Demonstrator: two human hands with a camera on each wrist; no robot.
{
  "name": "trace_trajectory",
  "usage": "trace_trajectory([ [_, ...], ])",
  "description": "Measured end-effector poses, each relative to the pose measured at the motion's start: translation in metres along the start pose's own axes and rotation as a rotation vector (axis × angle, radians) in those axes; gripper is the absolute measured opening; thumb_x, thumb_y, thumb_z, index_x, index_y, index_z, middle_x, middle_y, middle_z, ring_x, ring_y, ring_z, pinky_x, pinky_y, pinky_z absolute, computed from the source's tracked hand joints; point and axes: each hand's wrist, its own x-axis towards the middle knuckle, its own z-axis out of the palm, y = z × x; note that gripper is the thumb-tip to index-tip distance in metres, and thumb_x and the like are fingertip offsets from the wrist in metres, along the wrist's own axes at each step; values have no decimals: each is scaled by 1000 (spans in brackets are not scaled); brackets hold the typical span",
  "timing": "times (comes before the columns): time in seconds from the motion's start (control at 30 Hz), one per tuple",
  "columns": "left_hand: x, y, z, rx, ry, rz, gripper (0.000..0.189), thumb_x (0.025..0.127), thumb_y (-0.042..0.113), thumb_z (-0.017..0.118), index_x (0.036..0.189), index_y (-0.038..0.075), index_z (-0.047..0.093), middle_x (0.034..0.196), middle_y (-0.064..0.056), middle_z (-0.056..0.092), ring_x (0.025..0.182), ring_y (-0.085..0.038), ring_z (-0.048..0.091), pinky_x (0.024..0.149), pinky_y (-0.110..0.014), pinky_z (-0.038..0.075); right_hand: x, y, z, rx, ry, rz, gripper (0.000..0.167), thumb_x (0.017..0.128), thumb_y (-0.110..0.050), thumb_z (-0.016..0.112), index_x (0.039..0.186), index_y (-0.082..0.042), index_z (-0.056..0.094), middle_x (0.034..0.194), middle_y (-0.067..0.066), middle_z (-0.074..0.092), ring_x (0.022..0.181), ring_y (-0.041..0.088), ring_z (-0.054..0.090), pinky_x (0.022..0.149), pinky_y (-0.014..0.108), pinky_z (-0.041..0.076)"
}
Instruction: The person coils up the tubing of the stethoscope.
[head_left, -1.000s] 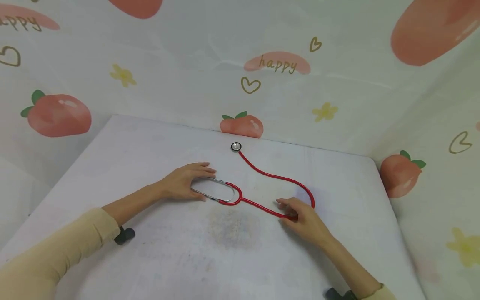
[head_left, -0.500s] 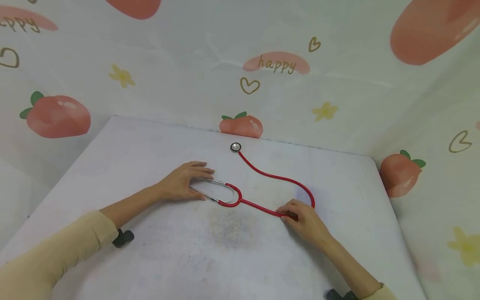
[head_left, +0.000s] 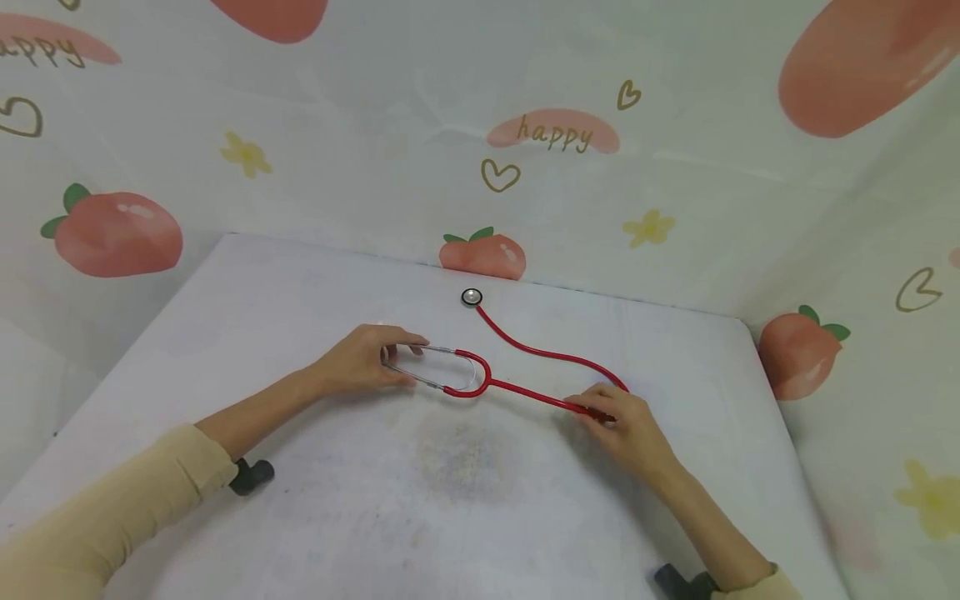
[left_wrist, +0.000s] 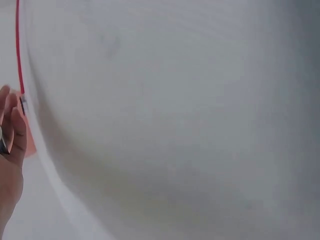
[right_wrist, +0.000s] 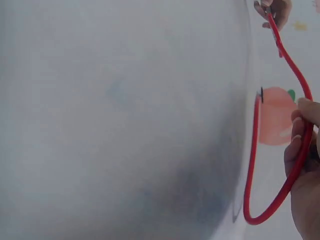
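Note:
A stethoscope with red tubing (head_left: 525, 391) stretches between the two hands. My left hand (head_left: 367, 360) grips the metal ear tubes at their ear-tip end, thumb on the near side and fingers on the far side. The right hand (head_left: 626, 425) pinches the red tube a good way past the Y-joint; in the right wrist view the tube (right_wrist: 300, 165) runs across its fingers and hangs in a bend below. Behind, the round chest piece (head_left: 472, 297) lies on the table, joined by a curving length of tube. The fingers hide the ear tips.
The white table (head_left: 322, 517) carries a brownish smudge near its middle. A white printed cloth (head_left: 375, 100) with peaches and hearts stands along the back and sides. Dark wrist mounts (head_left: 251, 477) show under both forearms.
Both hands have closed on the stethoscope and raised its ear tubes and the near part of the tube off the table. The right hand has shifted slightly right. The chest piece stays put.

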Motion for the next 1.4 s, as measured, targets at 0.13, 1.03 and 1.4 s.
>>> trace_trajectory([
  [0.13, 2, 2, -3, -5, 22, 11, 57, 73, 23, 91, 126, 19, 69, 99, 6, 72, 64, -9, 51, 56, -22, 43, 7, -2, -6, 21, 57, -29, 41, 76, 7, 81, 111, -12, 77, 80, -6, 67, 65, 4, 51, 52, 14, 42],
  [1.03, 13, 16, -8, -11, -34, 92, 54, 74, 6, 87, 125, 9, 70, 99, 1, 74, 62, -5, 51, 54, -21, 45, 56, -16, -27, 90, 181, -225, 37, 71, 20, 77, 103, 2, 74, 86, 9, 73, 68, 7, 61, 63, 13, 52],
  [1.4, 22, 40, -2, -59, -165, 72, 50, 79, 5, 83, 126, 14, 70, 102, 1, 71, 66, -8, 50, 61, -22, 47, 85, -43, -32, 145, 202, -276, 32, 68, 25, 75, 94, 6, 74, 81, 12, 71, 64, 6, 50, 53, 15, 41],
])
